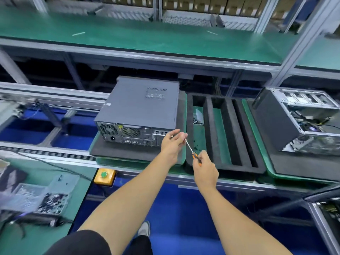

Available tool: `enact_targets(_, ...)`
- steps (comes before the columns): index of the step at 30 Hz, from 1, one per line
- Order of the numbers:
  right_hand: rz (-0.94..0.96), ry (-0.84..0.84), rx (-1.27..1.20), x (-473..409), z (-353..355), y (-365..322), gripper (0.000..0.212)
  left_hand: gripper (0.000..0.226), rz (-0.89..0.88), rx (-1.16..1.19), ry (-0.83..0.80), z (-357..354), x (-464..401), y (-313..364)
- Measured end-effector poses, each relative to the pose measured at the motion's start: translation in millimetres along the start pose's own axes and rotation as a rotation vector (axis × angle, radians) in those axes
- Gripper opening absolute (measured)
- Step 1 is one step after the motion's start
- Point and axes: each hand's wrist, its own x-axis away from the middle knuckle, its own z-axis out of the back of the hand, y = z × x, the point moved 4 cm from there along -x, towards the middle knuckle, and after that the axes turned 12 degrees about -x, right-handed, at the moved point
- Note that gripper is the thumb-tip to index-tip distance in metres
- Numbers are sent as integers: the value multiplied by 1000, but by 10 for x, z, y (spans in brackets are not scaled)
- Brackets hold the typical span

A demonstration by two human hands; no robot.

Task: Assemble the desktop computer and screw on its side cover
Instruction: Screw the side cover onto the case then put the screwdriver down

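A computer assembly line in a factory. Green-matted worktop (147, 39) tiers on aluminium framing run past a conveyor carrying foam-lined pallets (226, 162): a closed desktop computer (139, 107) beside an open chassis (303, 122). A compartmented screw tray (46, 197) sits nearby, a yellow push-button box (104, 176) on the rail, stacked cartons (211, 4) behind.

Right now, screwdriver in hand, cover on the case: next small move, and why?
Probably bring the screwdriver tip to the rear right edge of the closed desktop case. The right hand grips its orange handle and the left hand fingers pinch at the tip, apparently seating a screw, though none is visible. The tip sits just off the case's rear corner.
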Motion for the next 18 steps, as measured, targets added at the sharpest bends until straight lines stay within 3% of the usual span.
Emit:
enact_targets(9,30,-34,-49,267,-349,-409,29,28,-39,157,15,545,111,244)
enact_targets(18,1,-35,-56,405,-892,-749,23,36,24,151,-19,1170,-96,458)
